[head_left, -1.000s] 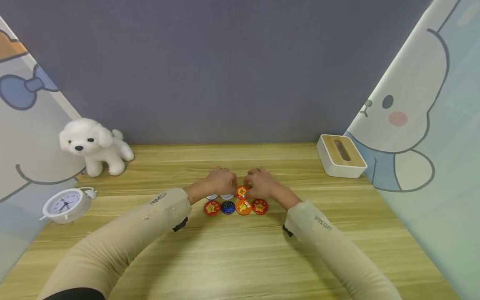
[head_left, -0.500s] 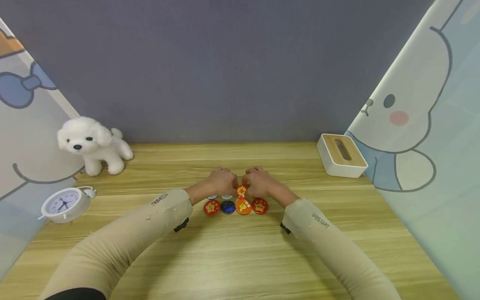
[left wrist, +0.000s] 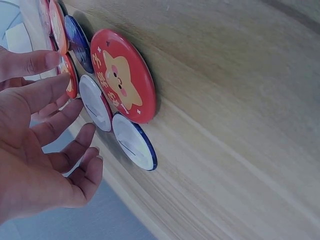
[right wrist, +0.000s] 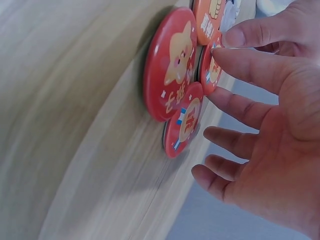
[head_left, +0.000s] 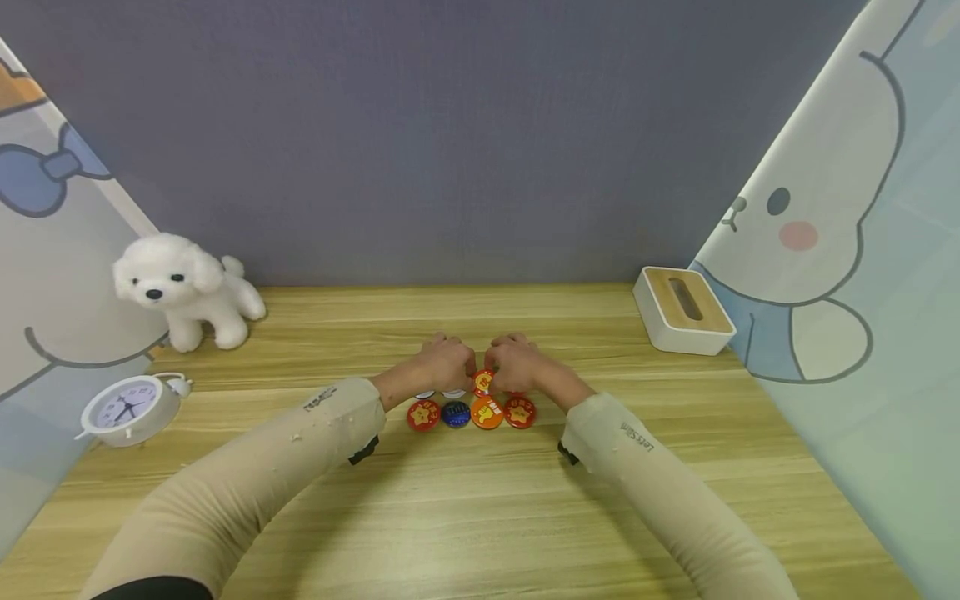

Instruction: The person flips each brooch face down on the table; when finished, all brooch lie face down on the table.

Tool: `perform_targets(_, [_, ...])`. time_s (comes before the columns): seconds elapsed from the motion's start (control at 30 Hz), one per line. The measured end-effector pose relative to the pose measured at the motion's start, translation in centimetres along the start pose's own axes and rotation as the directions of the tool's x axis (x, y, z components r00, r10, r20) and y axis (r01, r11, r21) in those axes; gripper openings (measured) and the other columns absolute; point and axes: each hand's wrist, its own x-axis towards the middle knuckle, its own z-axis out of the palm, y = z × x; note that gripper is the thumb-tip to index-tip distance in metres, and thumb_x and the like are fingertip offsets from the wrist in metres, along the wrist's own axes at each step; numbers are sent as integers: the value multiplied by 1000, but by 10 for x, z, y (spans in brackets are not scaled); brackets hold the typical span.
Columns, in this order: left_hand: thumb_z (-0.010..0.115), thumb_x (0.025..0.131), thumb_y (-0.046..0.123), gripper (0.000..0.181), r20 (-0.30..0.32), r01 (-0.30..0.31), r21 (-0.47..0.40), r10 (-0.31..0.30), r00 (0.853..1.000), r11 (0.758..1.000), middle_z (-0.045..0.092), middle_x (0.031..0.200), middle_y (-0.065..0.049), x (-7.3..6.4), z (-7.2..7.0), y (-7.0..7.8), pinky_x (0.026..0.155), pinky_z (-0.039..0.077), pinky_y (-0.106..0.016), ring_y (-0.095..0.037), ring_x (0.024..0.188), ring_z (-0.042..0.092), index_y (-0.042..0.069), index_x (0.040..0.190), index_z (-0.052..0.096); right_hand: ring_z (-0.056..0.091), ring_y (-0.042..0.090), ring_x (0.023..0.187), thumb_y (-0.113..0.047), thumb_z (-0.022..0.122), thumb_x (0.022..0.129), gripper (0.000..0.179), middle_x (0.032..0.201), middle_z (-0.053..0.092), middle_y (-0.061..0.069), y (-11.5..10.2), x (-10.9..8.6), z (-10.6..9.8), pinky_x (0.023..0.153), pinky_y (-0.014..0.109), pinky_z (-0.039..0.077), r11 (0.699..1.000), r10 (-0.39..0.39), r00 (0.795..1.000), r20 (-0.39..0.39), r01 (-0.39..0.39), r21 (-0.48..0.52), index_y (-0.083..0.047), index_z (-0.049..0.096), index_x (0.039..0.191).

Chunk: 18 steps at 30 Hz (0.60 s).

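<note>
Vs. 1 s ago, R hand is sitting slightly further left, now covering more of the red-gold badge, whose print is looking turned. A sliver of another red badge is now showing under that hand. L hand is staying in approx. the same pos., & the near row is keeping its order L to R: left star badge, blue badge, orange badge, right star badge.

The red-gold badge is lying in the far row btwn both hands, just behind the orange one. Thumb & forefinger of each hand are meeting its edge, other fingers loosely bent; can't tell if either is pinching or only touching.

Badges are resting on a wood-grain table, w/ a dark grey wall behind. Plush dog & white alarm clock are standing far L; a white box w/ slotted wooden lid is sitting back R. Cartoon panels are flanking both sides.

L wrist cam is showing two white badges, each w/ a dark line, mostly hidden in head view. R wrist cam is showing the other red badge's printed face, near-fully covered from above.
</note>
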Motion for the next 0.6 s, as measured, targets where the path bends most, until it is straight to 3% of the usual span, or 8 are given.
perform_targets(0.37, [75,90,33,20,3,-9,5,9,1000,1000,69,109,-5,3,1,-1,89,46,-47,-27,104,51,16,100,76,29,42,146,-24,80,83,26,146,51,11,1,0,-2,115,64,26,1000,11,1000,-25,-10,24,-14,63,99])
perform_targets(0.6, [71,93,30,19,-15,-38,-9,38,999,999,72,106,-5,4,-1,-1,87,46,-46,-26,100,54,13,100,77,31,43,145,-19,78,83,21,149,50,12,1,0,-3,115,64,27,999,-1,997,-72,4,41,-14,62,97])
